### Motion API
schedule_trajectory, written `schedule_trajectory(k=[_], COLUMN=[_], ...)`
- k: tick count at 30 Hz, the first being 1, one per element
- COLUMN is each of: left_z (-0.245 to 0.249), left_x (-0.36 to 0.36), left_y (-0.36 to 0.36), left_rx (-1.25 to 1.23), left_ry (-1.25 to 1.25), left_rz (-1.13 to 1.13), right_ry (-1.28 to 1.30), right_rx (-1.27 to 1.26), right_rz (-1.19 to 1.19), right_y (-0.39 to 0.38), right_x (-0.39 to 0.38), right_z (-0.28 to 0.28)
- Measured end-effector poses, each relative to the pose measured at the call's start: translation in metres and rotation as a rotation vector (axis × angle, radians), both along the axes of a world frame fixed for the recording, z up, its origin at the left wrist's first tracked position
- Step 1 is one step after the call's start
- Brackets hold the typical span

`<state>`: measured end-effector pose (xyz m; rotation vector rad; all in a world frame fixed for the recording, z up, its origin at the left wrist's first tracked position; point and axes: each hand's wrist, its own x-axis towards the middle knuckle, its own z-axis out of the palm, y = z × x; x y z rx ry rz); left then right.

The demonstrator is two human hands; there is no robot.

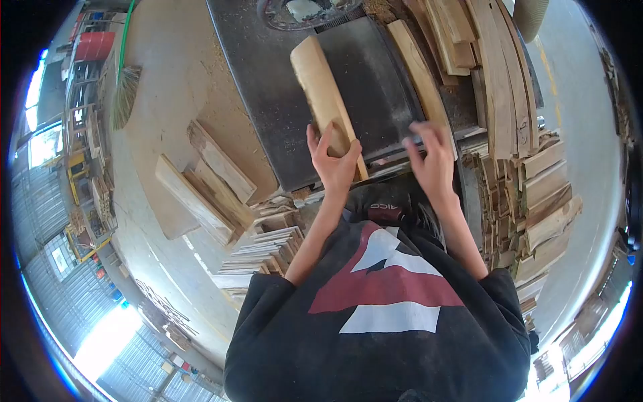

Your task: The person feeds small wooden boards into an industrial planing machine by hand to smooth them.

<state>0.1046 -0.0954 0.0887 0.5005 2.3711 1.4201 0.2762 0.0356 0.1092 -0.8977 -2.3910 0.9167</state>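
Observation:
A light wooden board [320,87] lies lengthwise on the dark machine table [378,80]. My left hand [333,159] is on its near end, with the thumb along the right edge and the fingers spread over the left side. To the right, my right hand [432,157] is slightly blurred above the table's near right corner, its fingers apart and nothing visible in them. Just beyond it is a long board [418,74] with a curved look, lying along the table's right side.
Stacked boards [499,80] lie at the right, above piled wood pieces [546,201]. Loose boards [201,194] and a stack of thin slats [264,258] are at the left. A broom [126,97] stands farther left. A round metal wheel [308,12] is at the top.

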Motion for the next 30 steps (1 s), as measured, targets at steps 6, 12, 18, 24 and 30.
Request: schedule_trajectory(k=[6, 12, 18, 24, 30], left_z=[-0.041, -0.042, -0.043, -0.049, -0.059], left_x=[-0.033, -0.044, -0.048, -0.035, -0.002], left_y=[-0.042, -0.079, -0.079, -0.052, -0.011], left_rx=[-0.125, -0.374, -0.342, -0.306, -0.218], left_ry=[0.207, 0.364, 0.320, 0.472, 0.564], left_rz=[-0.131, -0.576, -0.569, -0.665, -0.697], right_ry=[-0.373, -0.140, 0.064, 0.174, 0.133], right_rx=[0.153, 0.067, 0.043, -0.056, 0.231], right_rz=[-0.493, -0.455, -0.439, -0.293, -0.186], right_y=[0.043, 0.030, 0.031, 0.026, 0.059], right_x=[-0.020, -0.025, -0.015, -0.070, -0.099], right_z=[-0.024, -0.025, -0.003, -0.032, -0.046])
